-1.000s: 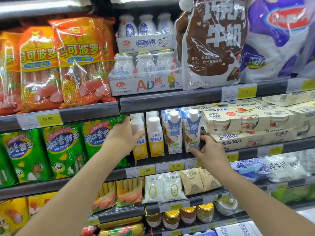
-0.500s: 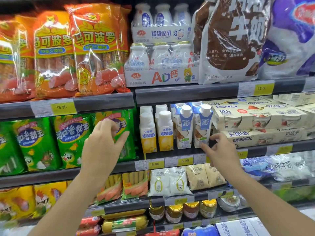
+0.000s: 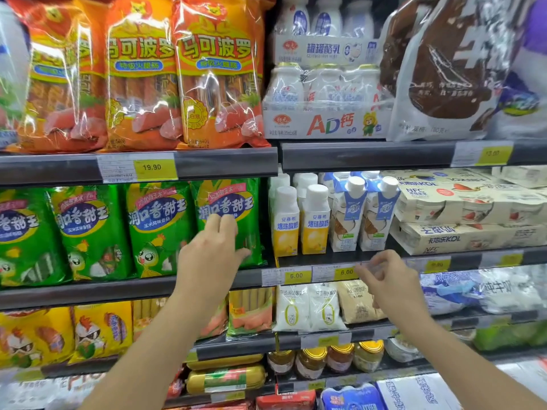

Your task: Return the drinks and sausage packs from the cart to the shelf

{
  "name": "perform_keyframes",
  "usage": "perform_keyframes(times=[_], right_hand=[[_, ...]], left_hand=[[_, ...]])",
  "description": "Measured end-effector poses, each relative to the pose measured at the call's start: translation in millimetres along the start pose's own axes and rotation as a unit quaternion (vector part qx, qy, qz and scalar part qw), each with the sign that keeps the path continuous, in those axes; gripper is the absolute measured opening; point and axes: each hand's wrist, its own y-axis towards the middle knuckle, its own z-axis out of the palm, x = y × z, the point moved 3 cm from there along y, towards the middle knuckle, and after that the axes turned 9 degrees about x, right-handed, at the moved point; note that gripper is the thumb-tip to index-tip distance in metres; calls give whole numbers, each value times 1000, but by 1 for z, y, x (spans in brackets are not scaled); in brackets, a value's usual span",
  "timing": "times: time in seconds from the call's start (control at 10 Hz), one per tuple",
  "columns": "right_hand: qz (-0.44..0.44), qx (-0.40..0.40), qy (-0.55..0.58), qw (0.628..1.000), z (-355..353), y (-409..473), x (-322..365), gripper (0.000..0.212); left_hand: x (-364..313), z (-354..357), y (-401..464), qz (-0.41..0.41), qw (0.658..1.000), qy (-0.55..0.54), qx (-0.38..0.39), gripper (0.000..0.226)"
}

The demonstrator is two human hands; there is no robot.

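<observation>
Before the shelf, both hands, left and right, loosely spread, empty.

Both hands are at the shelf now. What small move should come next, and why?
Probably draw both hands back toward the cart for the next item. The left hand is open in front of a green sausage pack and the right hand hangs loosely curled below the yellow drinks; neither holds anything, and those goods stand upright.

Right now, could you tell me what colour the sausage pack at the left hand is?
Green, with a blue label; the sausage pack shows in the head view.
</observation>
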Motion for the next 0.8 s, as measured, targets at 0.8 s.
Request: perform_keyframes(times=[0.8], right_hand=[[-139,141,-326,924,-69,-29,62,74]], left_hand=[[-54,-53,-24,28,940,112,320,90]])
